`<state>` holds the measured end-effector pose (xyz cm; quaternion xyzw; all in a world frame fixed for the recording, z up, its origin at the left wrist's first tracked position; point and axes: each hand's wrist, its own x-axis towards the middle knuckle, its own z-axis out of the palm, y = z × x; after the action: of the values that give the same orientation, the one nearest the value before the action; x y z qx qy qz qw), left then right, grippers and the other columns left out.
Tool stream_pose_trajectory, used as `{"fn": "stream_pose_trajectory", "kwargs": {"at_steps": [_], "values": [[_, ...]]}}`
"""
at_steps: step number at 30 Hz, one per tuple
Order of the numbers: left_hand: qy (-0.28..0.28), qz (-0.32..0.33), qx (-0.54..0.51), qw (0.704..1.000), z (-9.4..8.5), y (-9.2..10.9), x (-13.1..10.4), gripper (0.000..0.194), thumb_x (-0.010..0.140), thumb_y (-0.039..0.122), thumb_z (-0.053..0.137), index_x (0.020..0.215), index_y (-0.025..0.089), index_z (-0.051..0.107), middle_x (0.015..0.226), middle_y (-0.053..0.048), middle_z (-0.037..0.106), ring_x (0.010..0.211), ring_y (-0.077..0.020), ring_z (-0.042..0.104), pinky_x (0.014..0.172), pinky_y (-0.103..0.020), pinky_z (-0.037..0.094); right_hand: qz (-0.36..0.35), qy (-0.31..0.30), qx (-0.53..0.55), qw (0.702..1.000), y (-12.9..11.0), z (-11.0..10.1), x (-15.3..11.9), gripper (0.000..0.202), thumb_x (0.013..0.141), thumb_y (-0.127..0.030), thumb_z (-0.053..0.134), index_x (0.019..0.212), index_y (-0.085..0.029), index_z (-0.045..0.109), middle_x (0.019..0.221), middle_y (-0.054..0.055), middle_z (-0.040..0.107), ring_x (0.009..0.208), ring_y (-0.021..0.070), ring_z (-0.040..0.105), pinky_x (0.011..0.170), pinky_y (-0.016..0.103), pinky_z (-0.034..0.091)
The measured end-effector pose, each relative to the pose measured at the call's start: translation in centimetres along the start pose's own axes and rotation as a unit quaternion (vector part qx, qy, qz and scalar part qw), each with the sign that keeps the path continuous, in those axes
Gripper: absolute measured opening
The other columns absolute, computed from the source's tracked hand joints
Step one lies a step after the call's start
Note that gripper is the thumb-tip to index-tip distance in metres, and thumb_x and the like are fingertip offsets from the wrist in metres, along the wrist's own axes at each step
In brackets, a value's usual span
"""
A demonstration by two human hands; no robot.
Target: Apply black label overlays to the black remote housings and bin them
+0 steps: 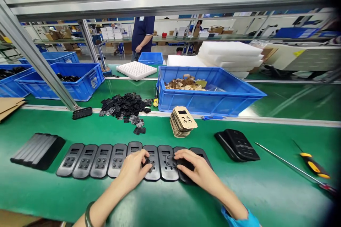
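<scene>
A row of several black plastic panels (99, 161) lies side by side on the green table. The panels on the left have button pads in them. My left hand (134, 166) is closed, with thumb and fingers pinching a small black button pad (149, 166) over a panel right of the row's middle. On the panel to the right of it, my right hand (195, 166) pinches another black button pad (169, 161) against the panel's face. The right hand partly covers the panels at the right end. A loose pile of button pads (124, 104) lies beyond the row.
Stacked panels lie left (38, 150) and right (237, 145) of the row. Behind are a stack of beige cut-out plates (183, 120), a blue bin (210, 103) and a blue knife (213, 117). Screwdrivers (314, 165) lie far right. A person (143, 35) stands beyond the bench.
</scene>
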<state>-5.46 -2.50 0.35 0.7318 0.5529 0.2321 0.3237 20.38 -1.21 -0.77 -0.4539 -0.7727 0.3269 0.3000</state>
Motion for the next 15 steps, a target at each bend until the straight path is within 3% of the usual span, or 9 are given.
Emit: {"fn": "stream_pose_trajectory", "kwargs": {"at_steps": [3, 7, 11, 15], "values": [[-0.024, 0.007, 0.027, 0.999, -0.9, -0.1, -0.6, 0.027, 0.078, 0.02, 0.055, 0.103, 0.02, 0.063, 0.082, -0.001, 0.063, 0.064, -0.0147, 0.055, 0.066, -0.026, 0.04, -0.003, 0.002, -0.02, 1.0, 0.1, 0.7, 0.0, 0.023, 0.081, -0.022, 0.063, 0.103, -0.027, 0.065, 0.106, 0.007, 0.065, 0.101, 0.0279, 0.054, 0.088, 0.042, 0.038], [-0.06, 0.005, 0.046, 0.997, -1.2, -0.1, -0.6, 0.039, 0.076, 0.015, 0.055, 0.113, 0.022, 0.063, 0.087, -0.001, 0.066, 0.064, -0.0138, 0.057, 0.066, -0.025, 0.042, -0.031, -0.013, -0.042, 0.999, 0.0, 1.3, 0.2, 0.023, 0.085, -0.016, 0.055, 0.104, -0.025, 0.063, 0.105, 0.007, 0.063, 0.1, 0.0266, 0.053, 0.087, 0.043, 0.037], [-0.047, -0.01, 0.066, 0.997, -0.7, -0.1, -0.4, 0.032, 0.077, 0.022, 0.061, 0.109, 0.023, 0.065, 0.083, 0.0, 0.066, 0.059, -0.013, 0.055, 0.062, -0.025, 0.043, -0.054, -0.035, -0.059, 0.996, -0.2, 1.2, 0.1, 0.021, 0.087, -0.016, 0.053, 0.104, -0.025, 0.061, 0.105, 0.005, 0.063, 0.1, 0.0234, 0.053, 0.087, 0.039, 0.039], [-0.018, 0.005, 0.107, 0.994, -0.6, -0.1, -0.6, 0.036, 0.075, 0.027, 0.067, 0.111, 0.023, 0.063, 0.09, -0.003, 0.064, 0.079, -0.0191, 0.059, 0.071, -0.029, 0.046, -0.06, -0.048, -0.077, 0.994, -0.1, 1.2, -0.2, 0.024, 0.087, -0.017, 0.057, 0.11, -0.025, 0.058, 0.112, 0.005, 0.06, 0.104, 0.0222, 0.051, 0.09, 0.037, 0.04]]}}
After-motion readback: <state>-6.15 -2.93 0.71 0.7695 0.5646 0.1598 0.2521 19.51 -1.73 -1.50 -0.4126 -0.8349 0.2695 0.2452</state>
